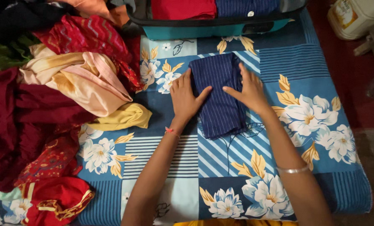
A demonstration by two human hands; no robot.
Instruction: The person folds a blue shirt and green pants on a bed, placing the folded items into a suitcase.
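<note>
A folded dark blue garment with thin pale stripes lies on the blue flowered bedsheet. My left hand rests flat on the garment's left edge, fingers apart, thumb pointing right. On its right edge my right hand lies flat too, thumb pointing left. Both hands press on the cloth without gripping it. A red thread circles my left wrist and a silver bangle my right forearm.
A heap of loose clothes in maroon, red, peach and yellow fills the left side. An open teal suitcase at the far edge holds folded red and blue clothes. A pale plastic canister stands on the floor at the upper right.
</note>
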